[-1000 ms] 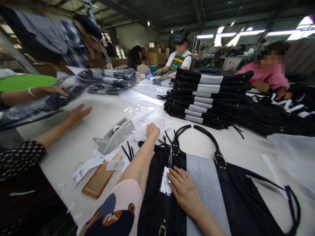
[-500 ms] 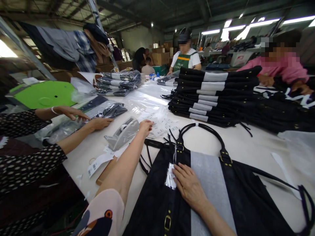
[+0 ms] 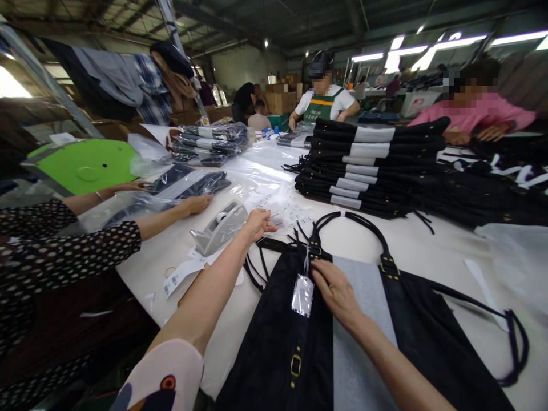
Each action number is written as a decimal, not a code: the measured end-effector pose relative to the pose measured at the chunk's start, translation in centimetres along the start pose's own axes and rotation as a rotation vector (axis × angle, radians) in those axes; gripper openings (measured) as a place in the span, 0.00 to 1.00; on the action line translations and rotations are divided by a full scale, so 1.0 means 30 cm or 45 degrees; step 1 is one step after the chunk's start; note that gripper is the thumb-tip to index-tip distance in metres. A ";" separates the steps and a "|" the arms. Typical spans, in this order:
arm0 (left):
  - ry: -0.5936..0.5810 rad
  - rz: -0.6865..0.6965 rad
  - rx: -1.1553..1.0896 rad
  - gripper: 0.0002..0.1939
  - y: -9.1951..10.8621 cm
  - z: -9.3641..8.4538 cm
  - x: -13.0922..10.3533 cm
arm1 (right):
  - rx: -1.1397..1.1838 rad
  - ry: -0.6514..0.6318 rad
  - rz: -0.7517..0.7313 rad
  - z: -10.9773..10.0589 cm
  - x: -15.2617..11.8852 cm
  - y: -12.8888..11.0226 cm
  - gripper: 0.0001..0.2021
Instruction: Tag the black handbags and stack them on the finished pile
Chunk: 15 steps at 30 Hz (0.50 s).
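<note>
A black bag with looped handles and a pale grey strip down its middle lies flat in front of me. My right hand rests on its upper part, fingers curved beside the strap, near the shiny silver tag. My left hand reaches over the loose white labels, palm side down, its fingers partly bent; whether a label is between them is too small to tell. Just left of that hand stands a grey tape dispenser.
Folded black bags are piled behind my bag. At the left, a person's hands touch a plastic-wrapped bag, beside a green machine. More wrapped bags are stacked behind. Two people stand across the table.
My right hand has moved up the bag, off the silver tag, toward the strap. My left hand's fingers have shifted slightly over the labels. The neighbour's wrapped bag has moved.
</note>
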<state>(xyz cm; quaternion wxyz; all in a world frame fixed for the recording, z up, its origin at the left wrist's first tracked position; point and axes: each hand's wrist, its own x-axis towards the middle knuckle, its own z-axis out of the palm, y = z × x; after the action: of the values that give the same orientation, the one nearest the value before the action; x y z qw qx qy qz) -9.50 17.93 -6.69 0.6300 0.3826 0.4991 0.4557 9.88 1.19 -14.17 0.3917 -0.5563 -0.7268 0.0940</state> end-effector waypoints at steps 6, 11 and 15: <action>-0.097 -0.110 -0.131 0.05 0.002 0.037 -0.063 | 0.141 0.078 -0.018 0.021 0.203 -0.078 0.16; -0.090 -0.293 -0.272 0.05 -0.020 0.049 -0.075 | 0.358 0.134 0.169 0.139 0.268 -0.142 0.31; -0.068 -0.406 -0.354 0.05 -0.049 0.048 -0.084 | 0.132 0.135 0.032 0.143 0.261 -0.166 0.26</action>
<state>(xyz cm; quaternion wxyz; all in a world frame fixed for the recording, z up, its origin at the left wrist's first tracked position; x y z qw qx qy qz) -8.04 15.07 -7.06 0.7539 0.2203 0.4688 0.4042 2.74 7.57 -10.58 0.4568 -0.5485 -0.6922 0.1066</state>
